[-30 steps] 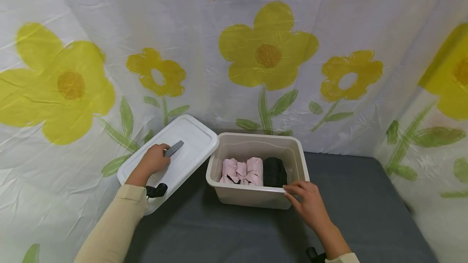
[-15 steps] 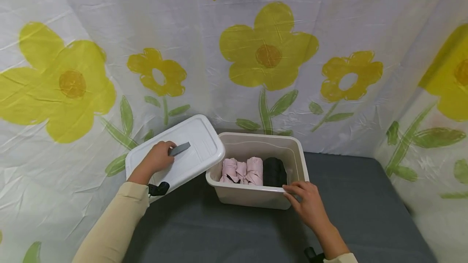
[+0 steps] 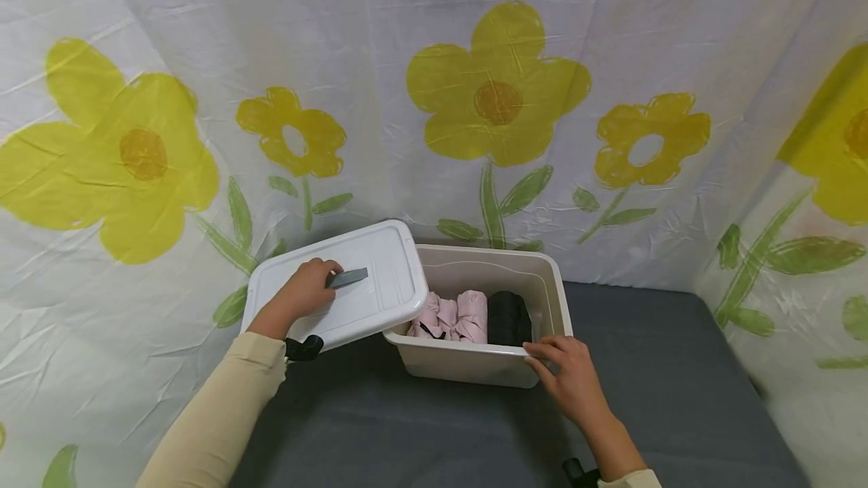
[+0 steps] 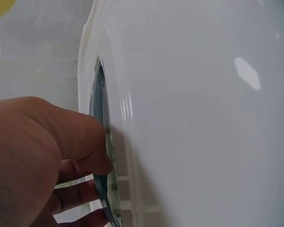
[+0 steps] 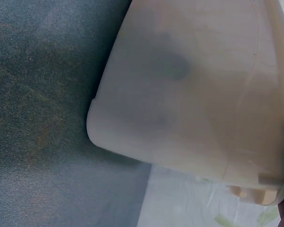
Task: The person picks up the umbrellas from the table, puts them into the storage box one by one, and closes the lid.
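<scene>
My left hand (image 3: 305,292) grips the grey handle (image 3: 352,277) of a white lid (image 3: 386,307). In the left wrist view, the thumb and fingers close round the handle (image 4: 99,99) beside the glossy lid surface. The lid is tilted, and its right end overlaps the left corner of a beige storage box (image 3: 468,365). At the box's front right corner, my right hand (image 3: 566,375) holds the rim, fingers on top and thumb against the outer wall. Inside lie rolled pink cloth bundles (image 3: 472,316), partly covered by the lid, and a black roll (image 3: 508,318). The right wrist view shows the box wall (image 5: 194,104) close up.
The box stands on a dark grey tabletop (image 3: 664,382), close to its back edge. Behind it and along both sides hangs a white curtain (image 3: 393,134) printed with yellow flowers. A black wrist strap (image 3: 304,348) sits by the left sleeve.
The left hand has carried the lid to the right, turning it more level, and its end now covers the box's left corner. My right hand has stayed at the rim.
</scene>
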A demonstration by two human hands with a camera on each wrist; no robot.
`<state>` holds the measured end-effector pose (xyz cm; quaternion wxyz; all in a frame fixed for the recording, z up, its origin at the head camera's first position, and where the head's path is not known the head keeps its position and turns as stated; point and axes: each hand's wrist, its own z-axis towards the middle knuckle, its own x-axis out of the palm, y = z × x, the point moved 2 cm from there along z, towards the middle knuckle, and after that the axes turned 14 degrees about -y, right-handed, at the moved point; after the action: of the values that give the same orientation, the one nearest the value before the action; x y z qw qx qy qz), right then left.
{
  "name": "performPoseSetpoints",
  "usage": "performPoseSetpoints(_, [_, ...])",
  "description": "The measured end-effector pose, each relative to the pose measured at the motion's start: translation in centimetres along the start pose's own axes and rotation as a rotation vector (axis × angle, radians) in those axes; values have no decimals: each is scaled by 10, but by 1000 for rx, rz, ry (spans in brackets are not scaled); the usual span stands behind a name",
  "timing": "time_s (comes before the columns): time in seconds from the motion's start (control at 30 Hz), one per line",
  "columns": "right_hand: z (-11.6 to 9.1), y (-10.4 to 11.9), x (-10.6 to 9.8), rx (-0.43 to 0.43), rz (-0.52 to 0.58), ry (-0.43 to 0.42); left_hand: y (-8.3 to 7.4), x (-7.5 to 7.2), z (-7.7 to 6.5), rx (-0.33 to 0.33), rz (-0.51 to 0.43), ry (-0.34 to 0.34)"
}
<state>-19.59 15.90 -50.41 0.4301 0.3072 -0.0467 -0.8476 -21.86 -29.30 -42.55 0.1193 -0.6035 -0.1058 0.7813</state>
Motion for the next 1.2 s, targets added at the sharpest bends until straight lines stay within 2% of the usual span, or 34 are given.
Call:
performPoseSetpoints(0.2, [0,1,-1,-4,-3,2,-7,3,2,25,21,0])
performPoseSetpoints(0.77, [3,1,-1,-22,-2,4,-40,6,12,72,64,39])
performPoseSetpoints(1.2, [4,3,-4,-20,-20,26,-56,16,19,115,81,48])
